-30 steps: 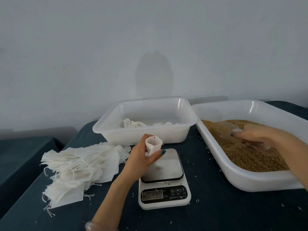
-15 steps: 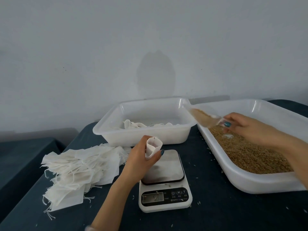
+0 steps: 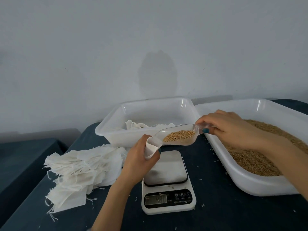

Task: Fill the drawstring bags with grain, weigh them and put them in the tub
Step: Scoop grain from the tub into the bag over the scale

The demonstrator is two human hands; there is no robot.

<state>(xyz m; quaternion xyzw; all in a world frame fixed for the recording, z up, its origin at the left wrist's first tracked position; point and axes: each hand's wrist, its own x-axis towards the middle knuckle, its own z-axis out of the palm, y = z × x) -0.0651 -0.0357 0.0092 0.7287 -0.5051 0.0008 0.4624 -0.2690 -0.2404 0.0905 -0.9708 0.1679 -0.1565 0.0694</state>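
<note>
My left hand [image 3: 140, 157] curls round an open bag [image 3: 150, 148], holding it upright over the scale [image 3: 168, 170], at its 10 o'clock corner. My right hand [image 3: 233, 129] pinches the handle of a clear scoop [image 3: 168, 131] between thumb and fingers; the scoop, part full of grain [image 3: 180, 135], tilts down with its lip at the bag's mouth. From the scale, the tub [image 3: 123, 139] sits at 12 o'clock with loose bags [image 3: 138, 125] inside, the grain tray [image 3: 246, 179] at 2 o'clock, the pile of empty bags [image 3: 80, 170] at 9 o'clock
</note>
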